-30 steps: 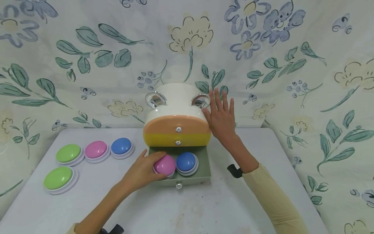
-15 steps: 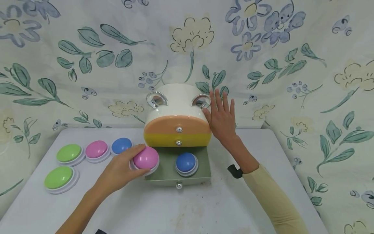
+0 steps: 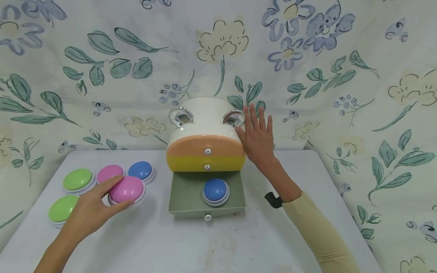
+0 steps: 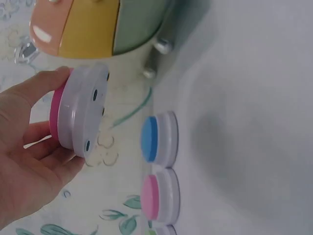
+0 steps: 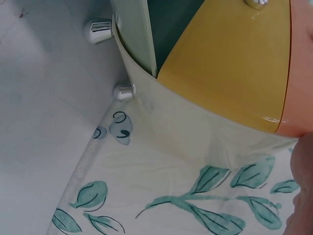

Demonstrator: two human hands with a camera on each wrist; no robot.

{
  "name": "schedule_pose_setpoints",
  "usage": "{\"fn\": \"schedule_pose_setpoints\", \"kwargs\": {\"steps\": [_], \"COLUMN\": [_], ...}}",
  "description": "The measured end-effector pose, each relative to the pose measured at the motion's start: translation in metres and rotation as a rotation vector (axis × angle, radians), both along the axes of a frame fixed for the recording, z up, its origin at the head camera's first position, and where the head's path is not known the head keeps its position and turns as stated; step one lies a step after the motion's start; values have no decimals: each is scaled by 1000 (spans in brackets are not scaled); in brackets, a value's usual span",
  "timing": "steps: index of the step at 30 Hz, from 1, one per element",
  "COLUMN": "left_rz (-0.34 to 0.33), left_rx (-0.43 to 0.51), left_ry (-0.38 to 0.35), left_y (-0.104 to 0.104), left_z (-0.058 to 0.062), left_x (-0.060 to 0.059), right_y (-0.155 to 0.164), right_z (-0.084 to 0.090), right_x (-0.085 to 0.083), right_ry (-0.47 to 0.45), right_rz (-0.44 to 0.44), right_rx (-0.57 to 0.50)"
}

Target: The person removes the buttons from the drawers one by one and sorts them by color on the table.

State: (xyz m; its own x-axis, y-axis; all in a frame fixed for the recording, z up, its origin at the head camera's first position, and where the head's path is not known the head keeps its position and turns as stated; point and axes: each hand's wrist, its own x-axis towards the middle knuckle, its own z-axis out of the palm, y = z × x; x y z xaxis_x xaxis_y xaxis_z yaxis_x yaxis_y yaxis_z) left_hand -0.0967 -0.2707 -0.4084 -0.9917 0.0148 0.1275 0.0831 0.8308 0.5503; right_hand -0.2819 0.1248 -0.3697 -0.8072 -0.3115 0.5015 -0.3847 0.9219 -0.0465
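My left hand grips a pink push button with a white base, thumb and fingers on its rim. In the left wrist view that button is tilted, its underside with small dark spots turned outward and apart from the table. A small white cabinet has orange and yellow drawer fronts. Its green bottom drawer is pulled out, with one blue push button inside, right of the middle. My right hand lies with straight fingers against the cabinet's right side; only its edge shows in the right wrist view.
Left on the white table stand another blue button, another pink button, partly hidden, and two green buttons, the nearer one partly behind my left hand. A floral cloth hangs behind. Silver ears top the cabinet.
My left hand has lifted the pink button out of the green drawer and carried it left, over the table near the other buttons. My right hand has stayed at the cabinet's side.
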Motion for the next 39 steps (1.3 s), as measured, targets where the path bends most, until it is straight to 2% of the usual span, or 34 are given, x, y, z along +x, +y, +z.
{"fn": "schedule_pose_setpoints", "kwargs": {"steps": [4,11,14,19,27,34,39], "left_rz": [36,105,136,149,89,87,66], "left_rx": [-8,16,22,-7,-35,-38,-23], "left_ry": [-36,-226,-254,-203,-114,-103,-63], "left_y": [-24,-57,-66,-73,-74,-73,-76], "left_z": [-12,-30,-36,-47,-62,-65,-75], "left_x": [5,12,14,14,12,9,9], "right_y": [0,-1,-1,-1,0,0,-1], "right_z": [0,0,0,0,0,-1,-1], "right_x": [0,0,0,0,-1,-2,-1], "right_ry": [17,11,6,-5,3,-1,-6], "right_rz": [-6,3,0,-11,-8,-9,5], "right_rx": [5,-2,1,10,18,21,-3]}}
